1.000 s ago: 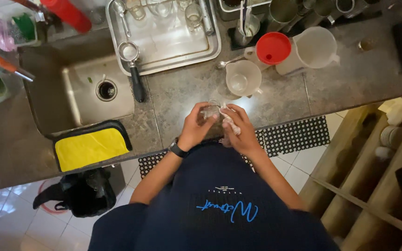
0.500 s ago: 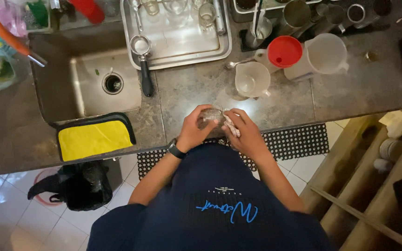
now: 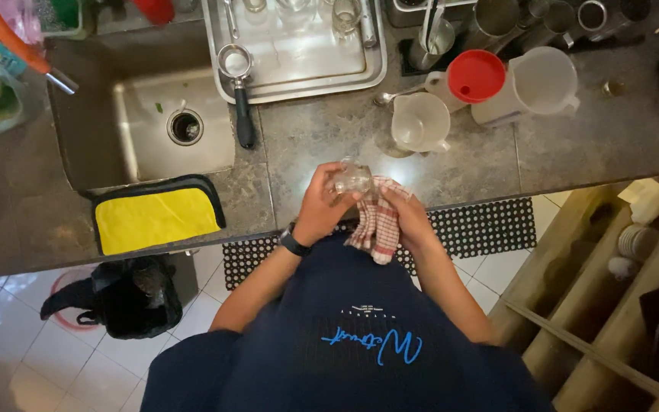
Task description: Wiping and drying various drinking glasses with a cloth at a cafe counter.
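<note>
My left hand point(image 3: 320, 204) grips a small clear glass point(image 3: 352, 178) over the front edge of the dark stone counter point(image 3: 322, 141). My right hand point(image 3: 409, 217) holds a red-and-white checked cloth point(image 3: 375, 225) against the glass; the cloth hangs down below both hands. A black watch sits on my left wrist. My dark blue top fills the lower part of the view.
A steel sink point(image 3: 165, 130) lies at left, a yellow cloth point(image 3: 155, 220) in front of it. A metal tray point(image 3: 299, 46) holds a strainer and glasses. White jugs point(image 3: 419, 122) and a red lid point(image 3: 476, 75) stand behind my hands. A black holed mat point(image 3: 482, 227), wooden shelving at right.
The view has shifted slightly to the right. The checked cloth now hangs out lower beneath my hands; both hands stay on the glass at the counter's edge.
</note>
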